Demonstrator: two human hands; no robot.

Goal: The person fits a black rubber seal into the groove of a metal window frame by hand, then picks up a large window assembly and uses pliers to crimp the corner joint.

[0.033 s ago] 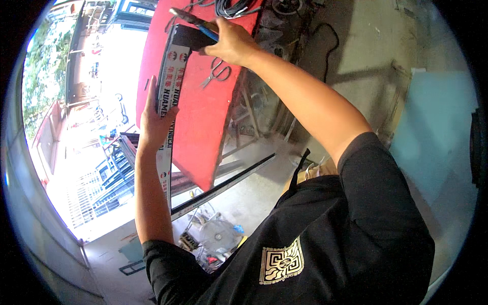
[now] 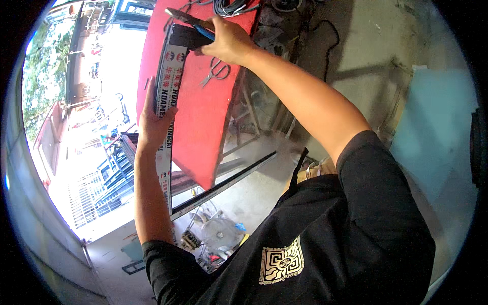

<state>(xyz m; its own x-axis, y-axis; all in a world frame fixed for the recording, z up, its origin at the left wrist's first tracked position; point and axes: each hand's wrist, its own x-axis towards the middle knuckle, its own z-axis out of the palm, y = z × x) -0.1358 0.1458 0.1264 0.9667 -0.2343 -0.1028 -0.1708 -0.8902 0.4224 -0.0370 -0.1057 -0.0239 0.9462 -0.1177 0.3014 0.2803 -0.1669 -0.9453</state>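
Note:
My left hand (image 2: 156, 122) grips a long bar of a dark metal frame (image 2: 170, 84), its thumb across the front face and its fingers along the far-left side. White protective film with printing covers that bar. At the frame's far corner is a bare black section, and at its near end another bar runs off to the right. My right hand (image 2: 229, 41) is closed around pliers (image 2: 195, 21) with a blue handle; their metal jaws point left, just beyond the black corner. The lower fingers of that hand are close to the black section; whether they touch it is hidden.
A red-topped table (image 2: 201, 137) lies under the frame, with scissors (image 2: 216, 71) near its right edge and coiled black cable (image 2: 231, 7) at its far end. A fan (image 2: 219, 235) stands on the floor below. Stacked dark frames (image 2: 109, 175) are at left, a pale blue-green sheet (image 2: 437, 127) at right.
The frame's far corner and my right hand with the pliers have shifted very slightly left. Both hands keep their hold.

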